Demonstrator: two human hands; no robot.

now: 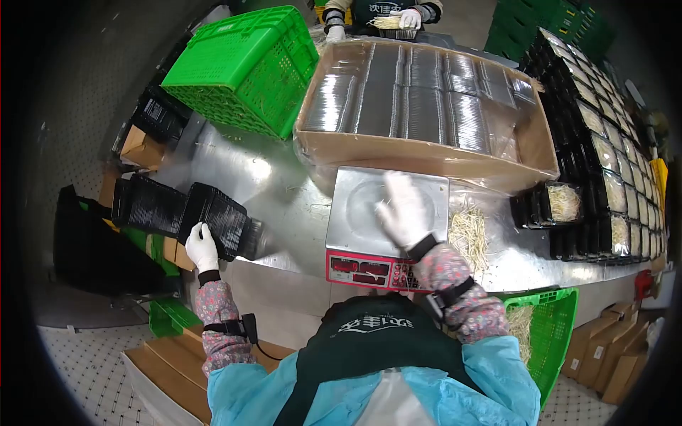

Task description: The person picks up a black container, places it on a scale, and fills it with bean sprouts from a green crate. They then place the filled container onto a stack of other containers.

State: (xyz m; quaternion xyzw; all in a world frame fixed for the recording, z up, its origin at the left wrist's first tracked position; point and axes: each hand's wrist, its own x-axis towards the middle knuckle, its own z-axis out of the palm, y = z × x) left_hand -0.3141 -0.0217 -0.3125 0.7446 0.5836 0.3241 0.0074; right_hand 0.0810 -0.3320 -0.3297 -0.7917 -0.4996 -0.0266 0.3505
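Observation:
My left hand point(202, 248), in a white glove, is closed on the edge of a black plastic tray point(219, 220) at the end of a row of nested trays point(153, 206). Over the metal pan of the weighing scale point(355, 202) is my right hand point(403, 213), also gloved. Its fingers are stretched out and slightly blurred, with nothing visible in them. The scale's red front panel point(362, 272) faces me. Right beside the scale lies a loose heap of pale bean sprouts point(467, 234).
A cardboard box point(426, 153) of clear plastic lids stands behind the scale, beside a green crate point(241, 71). Filled trays point(611, 156) are stacked at the right. A green basket point(561, 341) of sprouts sits below the table edge. Across the table, a co-worker's gloved hand point(406, 19) holds sprouts.

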